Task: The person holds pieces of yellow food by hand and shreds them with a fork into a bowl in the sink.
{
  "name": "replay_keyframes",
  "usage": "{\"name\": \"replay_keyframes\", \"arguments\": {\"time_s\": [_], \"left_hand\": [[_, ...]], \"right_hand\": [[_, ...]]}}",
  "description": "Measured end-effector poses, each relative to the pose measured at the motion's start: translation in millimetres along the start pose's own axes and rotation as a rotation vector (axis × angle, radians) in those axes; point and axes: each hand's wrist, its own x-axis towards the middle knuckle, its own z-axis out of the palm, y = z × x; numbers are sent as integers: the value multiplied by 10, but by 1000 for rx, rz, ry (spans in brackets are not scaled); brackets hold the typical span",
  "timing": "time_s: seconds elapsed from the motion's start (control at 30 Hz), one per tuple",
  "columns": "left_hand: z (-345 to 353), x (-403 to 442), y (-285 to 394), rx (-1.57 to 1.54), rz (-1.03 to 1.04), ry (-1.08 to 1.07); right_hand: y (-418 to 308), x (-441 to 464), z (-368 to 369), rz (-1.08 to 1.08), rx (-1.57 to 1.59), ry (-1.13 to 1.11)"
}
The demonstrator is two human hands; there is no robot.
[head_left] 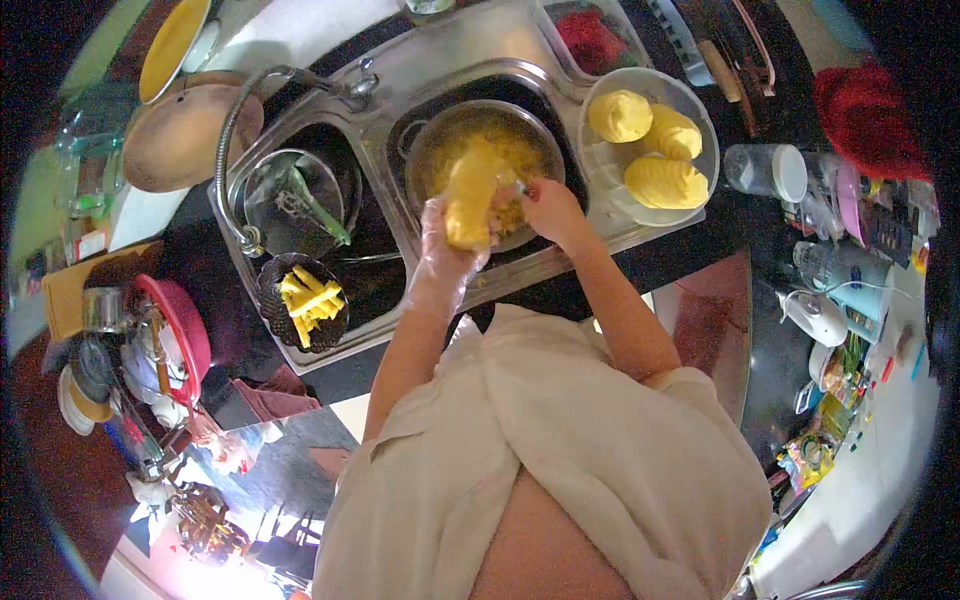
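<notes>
My left hand (442, 245), in a clear plastic glove, is closed around a peeled pineapple (470, 195) tilted over a round metal pot (413, 150). Yellow peelings or scraps (515, 150) lie inside the pot, which sits in the right sink basin. Close beside the fruit, my bare right hand (553, 212) is closed on a small tool (521, 189). Only a short bit of it shows, so its kind is unclear. To the right, a clear plastic bowl (596, 165) holds several peeled pineapples (668, 183) with spiral grooves.
The left basin holds a round metal pan (262, 215) with a green-handled utensil (318, 212). A dark perforated bowl (338, 325) of yellow strips (312, 300) stands on the sink's front-left corner. The curved faucet (226, 150) arches over the left side. A wooden-handled knife (718, 70) lies at back right.
</notes>
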Motion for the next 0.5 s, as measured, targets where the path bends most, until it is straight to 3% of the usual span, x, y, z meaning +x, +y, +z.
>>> {"name": "replay_keyframes", "arguments": {"time_s": [0.1,0.17,0.23,0.27,0.33,0.4,0.47,0.5], "left_hand": [[103,33,-88,-77,23,51],[21,129,-62,-125,-5,90],[-195,197,-73,174,38,80],[-219,165,-73,175,36,80],[-4,-13,-31,1148,306,156],[-49,37,5,1011,296,180],[-178,136,90,874,282,203],[-182,170,187,540,212,199]], "right_hand": [[32,-1,92,-49,35,2],[-32,-38,37,233,508,-246],[59,-30,86,285,592,-297],[110,-27,120,338,679,-351],[162,-24,142,333,680,-347],[218,-6,134,324,680,-342],[319,-3,80,100,411,-244],[350,1,29,103,412,-242]]}}
